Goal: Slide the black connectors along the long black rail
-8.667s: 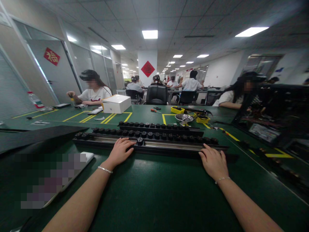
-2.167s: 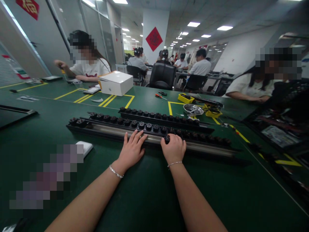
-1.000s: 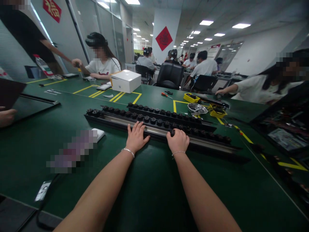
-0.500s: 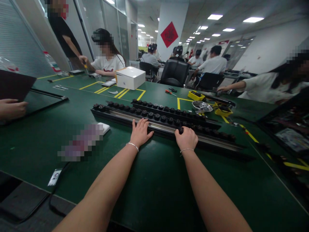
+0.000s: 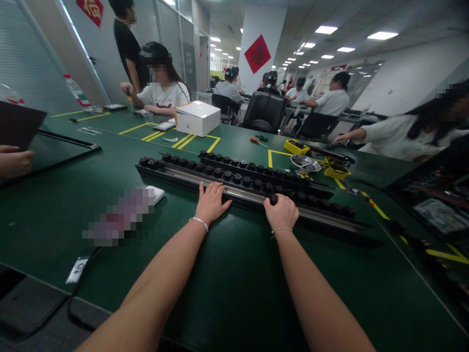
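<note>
Before me, a long black rail (image 5: 172, 177) with a shiny metal strip along its channel lies slantwise on the green table. My left hand (image 5: 210, 205) rests on its near edge, fingers stretched and thumb apart, grasping nothing. Farther right along the same rail, my right hand (image 5: 283, 214) is closed around a small black knob-like piece (image 5: 273, 199); most of that piece is hidden by the fingers. Just behind the metal strip runs a row of black wheel-like parts (image 5: 227, 175). A second black rail with similar parts (image 5: 261, 169) lies parallel farther back.
A white box (image 5: 198, 119), a screwdriver (image 5: 256, 141), a yellow tray (image 5: 296, 146) and a metal bowl (image 5: 305, 163) stand beyond the rails. Left are a blurred-out object with a white end (image 5: 157, 194) and another person's hand (image 5: 16, 162) at a dark panel. Co-workers sit around.
Both my hands keep their places on the rail, while the whole view has shifted slightly. In the background, the standing person in black appears farther right.
</note>
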Demonstrator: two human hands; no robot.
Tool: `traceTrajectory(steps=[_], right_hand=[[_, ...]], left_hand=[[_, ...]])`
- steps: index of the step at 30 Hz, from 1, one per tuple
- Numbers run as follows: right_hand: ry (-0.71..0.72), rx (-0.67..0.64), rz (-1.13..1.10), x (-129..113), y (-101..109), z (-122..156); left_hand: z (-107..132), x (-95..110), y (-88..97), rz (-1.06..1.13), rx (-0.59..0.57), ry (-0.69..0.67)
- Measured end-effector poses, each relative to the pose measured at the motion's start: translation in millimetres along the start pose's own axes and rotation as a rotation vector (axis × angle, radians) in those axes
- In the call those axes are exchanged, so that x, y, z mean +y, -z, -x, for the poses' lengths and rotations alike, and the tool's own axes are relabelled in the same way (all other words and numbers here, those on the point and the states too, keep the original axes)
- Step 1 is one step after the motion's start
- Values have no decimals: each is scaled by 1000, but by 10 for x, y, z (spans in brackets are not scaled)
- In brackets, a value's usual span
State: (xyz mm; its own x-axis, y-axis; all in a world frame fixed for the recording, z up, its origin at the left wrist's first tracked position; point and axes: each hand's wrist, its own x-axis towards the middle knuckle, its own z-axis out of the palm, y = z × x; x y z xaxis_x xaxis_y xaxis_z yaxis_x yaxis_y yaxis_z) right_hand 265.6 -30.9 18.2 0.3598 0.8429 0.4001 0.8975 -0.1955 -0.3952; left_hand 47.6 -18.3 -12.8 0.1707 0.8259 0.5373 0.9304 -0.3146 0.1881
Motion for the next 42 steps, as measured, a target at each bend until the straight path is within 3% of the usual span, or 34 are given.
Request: traceTrajectory(steps=[29,42], right_hand=[[-5,10,-15,122,39,-11],[-12,-9,45,356,140,-64]], left_hand=[[-13,1,1,-35,-19,11],[-25,-6,21,-78,-17,-22]])
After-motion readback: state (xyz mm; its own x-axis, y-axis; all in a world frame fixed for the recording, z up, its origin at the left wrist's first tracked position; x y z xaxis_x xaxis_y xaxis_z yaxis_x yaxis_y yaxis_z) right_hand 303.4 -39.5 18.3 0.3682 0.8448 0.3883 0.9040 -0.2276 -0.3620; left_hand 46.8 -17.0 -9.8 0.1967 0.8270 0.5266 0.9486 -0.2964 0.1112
